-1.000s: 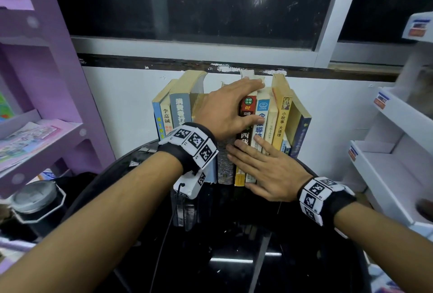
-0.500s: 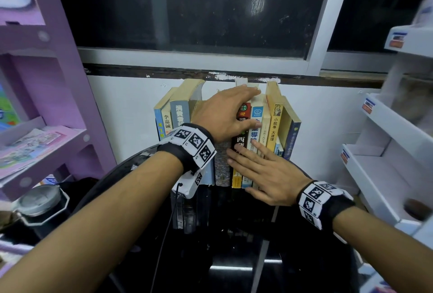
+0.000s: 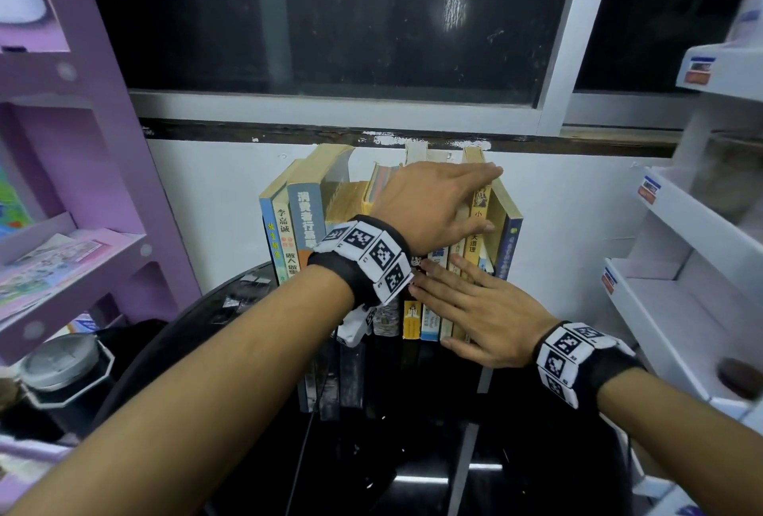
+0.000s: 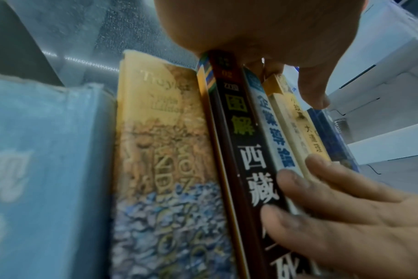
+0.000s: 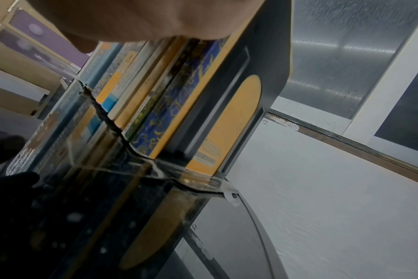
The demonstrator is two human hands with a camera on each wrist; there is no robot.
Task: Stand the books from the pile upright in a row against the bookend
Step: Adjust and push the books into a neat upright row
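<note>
- left hand [image 3: 429,205] reaches forward, palm down, fingers straight and laid flat, thumb pointing right.
- right hand [image 3: 483,313] sits lower, just beneath the left wrist, fingers spread and extended forward-left.
- both forearms stretch out, each wrist wearing a marker band.

Row of upright paperback books [image 3: 388,234] stands on the glossy black round table [image 3: 413,466], against the white wall [image 3: 206,201] below the dark window [image 3: 371,20]. Dark metal bookend [image 5: 263,71] at the row's right end, touching the last book. Purple shelf unit [image 3: 82,143] left of the table, white shelf rack [image 3: 681,267] right. Left hand [image 3: 429,205] lies over the book tops — right hand [image 3: 487,317] flat against the spines lower down, in front.
</note>
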